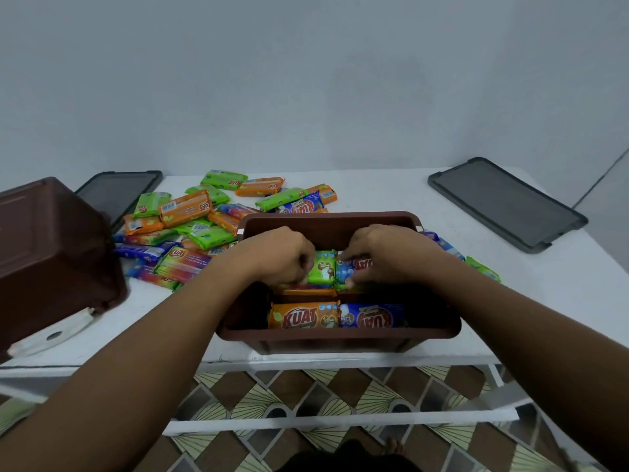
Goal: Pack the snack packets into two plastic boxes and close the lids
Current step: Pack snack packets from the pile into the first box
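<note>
Inside the brown box [306,333], a green packet [321,270] is pinched by the left hand [272,257] and a blue packet [345,272] by the right hand [386,257]; both (light, slippery, probably crushable) are best held at the edges.

Both your grips are down inside the open brown box [337,335] on the white worktop [374,189]. Your left grip [277,257] curls its fingers on the green packet [321,269] in the box's far row. Your right grip [388,255] pinches the blue-and-red packet [345,269] touching it on the right. In the box's near row an orange packet [304,316] and a blue packet [372,316] lie end to end. Loose packets [190,226] are heaped behind and left of the box. A second brown box [51,247] sits tipped further left, one grey lid [119,192] lies beyond it, and another grey lid [507,202] lies far right of the box
</note>
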